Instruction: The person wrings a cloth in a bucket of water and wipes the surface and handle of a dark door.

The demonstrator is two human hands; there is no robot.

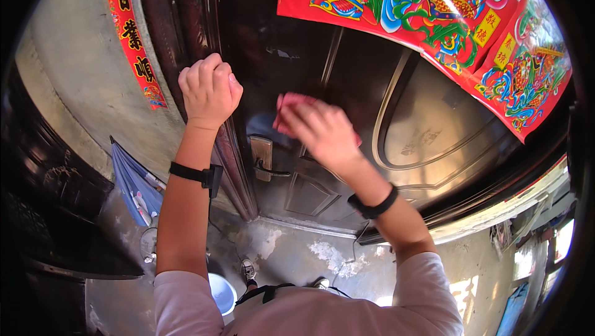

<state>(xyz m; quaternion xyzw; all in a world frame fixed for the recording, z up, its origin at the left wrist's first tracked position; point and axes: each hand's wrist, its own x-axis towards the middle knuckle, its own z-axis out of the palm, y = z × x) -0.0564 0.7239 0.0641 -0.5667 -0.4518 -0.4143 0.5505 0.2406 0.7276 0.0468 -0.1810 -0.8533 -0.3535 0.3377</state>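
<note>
My right hand (320,131) presses a folded pink-red cloth (289,100) toward the dark brown panelled door (279,71); the hand is slightly blurred. Below it on the door is a metal handle plate with a dark lever handle (274,172). My left hand (209,87) is curled into a fist in front of the dark door frame (186,20), with nothing seen in it. Whether the fist touches the frame is hard to tell. Both wrists wear black straps, the left one with a small black device (214,180).
Red posters (334,4) with colourful figures cover the upper door. A red paper strip (128,34) with writing hangs on the left wall. A folded blue umbrella (132,182) leans below it. On the worn concrete floor (279,247), a light-blue bucket (222,294) stands beside my feet.
</note>
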